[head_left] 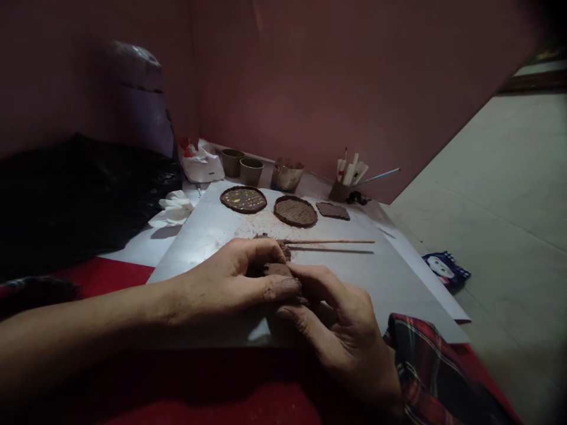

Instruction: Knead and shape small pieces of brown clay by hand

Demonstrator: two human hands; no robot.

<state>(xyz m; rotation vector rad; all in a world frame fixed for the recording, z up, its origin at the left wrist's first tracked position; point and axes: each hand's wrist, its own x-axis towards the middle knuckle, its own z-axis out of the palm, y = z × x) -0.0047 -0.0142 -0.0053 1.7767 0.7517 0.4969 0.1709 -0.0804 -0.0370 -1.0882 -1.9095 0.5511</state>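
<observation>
Between my two hands sits a lump of brown clay, mostly covered by the fingers. My left hand wraps round it from the left, thumb pressed along its near side. From the right, my right hand grips the same lump, its thumb and fingers meeting the left fingertips. Clay smears the thumbs. Just beyond the hands, a thin wooden stick lies with its left end at some crumbled clay. Farther back are a round clay disc with yellow specks, a plain round clay disc and a small rectangular clay slab.
A white board lies on red cloth. Behind stand two cups, a clay-stained glass and a holder with tools. Crumpled tissue and a black plastic bag are left; a pink wall rises behind.
</observation>
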